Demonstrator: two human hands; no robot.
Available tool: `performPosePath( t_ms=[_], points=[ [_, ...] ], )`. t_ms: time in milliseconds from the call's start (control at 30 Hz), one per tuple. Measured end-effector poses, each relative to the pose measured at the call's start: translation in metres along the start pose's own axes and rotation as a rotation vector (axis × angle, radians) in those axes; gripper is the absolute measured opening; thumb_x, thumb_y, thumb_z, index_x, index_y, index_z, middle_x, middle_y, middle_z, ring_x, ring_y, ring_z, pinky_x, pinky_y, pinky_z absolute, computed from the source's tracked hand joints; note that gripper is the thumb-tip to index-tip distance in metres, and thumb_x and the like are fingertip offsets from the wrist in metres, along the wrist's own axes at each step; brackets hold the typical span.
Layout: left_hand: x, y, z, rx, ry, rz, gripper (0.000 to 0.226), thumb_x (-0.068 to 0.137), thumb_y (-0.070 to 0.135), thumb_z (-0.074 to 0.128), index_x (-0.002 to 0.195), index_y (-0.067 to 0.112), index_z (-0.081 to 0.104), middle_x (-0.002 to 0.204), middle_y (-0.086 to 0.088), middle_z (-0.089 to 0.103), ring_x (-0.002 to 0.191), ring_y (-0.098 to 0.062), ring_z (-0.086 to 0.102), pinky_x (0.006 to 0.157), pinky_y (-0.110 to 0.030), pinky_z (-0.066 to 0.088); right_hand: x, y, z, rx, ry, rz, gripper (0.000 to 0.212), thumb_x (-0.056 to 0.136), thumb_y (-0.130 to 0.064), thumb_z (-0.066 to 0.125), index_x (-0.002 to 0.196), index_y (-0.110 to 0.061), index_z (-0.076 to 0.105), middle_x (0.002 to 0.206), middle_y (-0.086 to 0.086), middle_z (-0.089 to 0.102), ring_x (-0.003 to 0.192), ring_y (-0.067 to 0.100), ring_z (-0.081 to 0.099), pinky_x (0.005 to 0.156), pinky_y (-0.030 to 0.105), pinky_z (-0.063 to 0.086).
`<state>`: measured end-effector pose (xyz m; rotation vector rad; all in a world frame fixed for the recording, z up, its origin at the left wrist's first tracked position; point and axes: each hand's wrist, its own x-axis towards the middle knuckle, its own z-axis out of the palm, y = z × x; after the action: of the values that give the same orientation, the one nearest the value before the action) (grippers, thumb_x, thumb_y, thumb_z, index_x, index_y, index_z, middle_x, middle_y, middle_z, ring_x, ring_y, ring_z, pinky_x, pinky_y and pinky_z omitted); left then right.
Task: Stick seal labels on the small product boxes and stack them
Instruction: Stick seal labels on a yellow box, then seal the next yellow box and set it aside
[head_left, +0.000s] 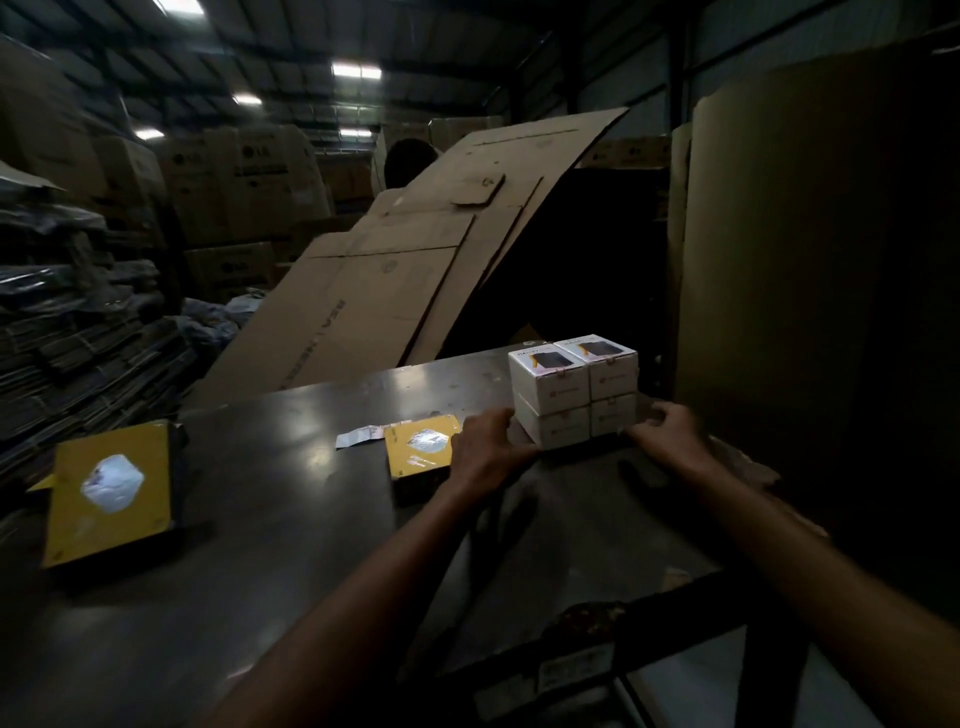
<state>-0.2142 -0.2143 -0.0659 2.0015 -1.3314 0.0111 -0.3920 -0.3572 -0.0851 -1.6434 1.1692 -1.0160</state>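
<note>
While both arms reach forward across the dark metal table (291, 499), the head view shows four small white product boxes (574, 389) arranged as a block, two wide and two high, at the far right part of the tabletop. Each visible front face carries a small orange mark, and the two top faces show a dark printed picture. The left hand (485, 447) rests against the lower left box, with its fingers bent round that corner of the block; the fingertips are hidden behind the box. The right hand (667, 428) lies at the lower right box, fingers curled toward its side; motion blur prevents a firm reading of whether they clasp the box or merely touch it. Both hands sit level with the bottom row, one on either side of the stack. Just left of the left hand lies a yellow label sheet (421, 449) with a shiny silver patch at its centre, and a small crumpled white strip (358, 435) touches its far left corner. A larger yellow sheet (111, 493) with a similar silver patch lies well apart, near the left edge of the table. Behind the table, a big flattened cardboard sheet (415, 249) leans at an angle. Stacked brown cartons (244, 182) fill the dim background at left, and an upright cardboard panel (779, 260) stands at right.
</note>
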Motion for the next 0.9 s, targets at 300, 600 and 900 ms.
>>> performPosePath(
  t_ms=[300,600,900],
  points=[
    [-0.041,-0.035,-0.052,-0.004,0.133,-0.046,0.055,0.072,0.037,0.075,0.122,0.017,0.068,0.123,-0.008,0.066,0.116,-0.026,0.059,0.098,-0.04,0.048,-0.077,-0.037,0.063,-0.271,-0.252,-0.473,0.033,0.085,-0.019,0.077,0.116,-0.015,0.068,0.113,0.003,0.068,0.1,0.014,0.064,0.083,0.023,0.05],
    [-0.06,-0.09,-0.063,-0.03,0.131,-0.163,0.048,0.077,0.016,0.079,0.121,0.001,0.067,0.12,-0.025,0.065,0.111,-0.037,0.061,0.094,-0.044,0.05,-0.081,-0.048,0.123,-0.526,-0.52,-0.54,0.059,0.091,-0.033,0.069,0.146,-0.035,0.046,0.143,0.01,0.054,0.128,0.023,0.053,0.105,0.032,0.043],
    [-0.052,-0.085,-0.05,-0.096,0.088,-0.163,0.061,0.081,0.018,0.078,0.138,0.007,0.058,0.133,-0.018,0.062,0.126,-0.032,0.055,0.107,-0.04,0.045,-0.067,-0.038,0.112,-0.446,-0.408,-0.505,0.044,0.092,-0.016,0.068,0.135,-0.025,0.061,0.14,0.009,0.058,0.122,0.02,0.058,0.096,0.018,0.038]
  ],
)
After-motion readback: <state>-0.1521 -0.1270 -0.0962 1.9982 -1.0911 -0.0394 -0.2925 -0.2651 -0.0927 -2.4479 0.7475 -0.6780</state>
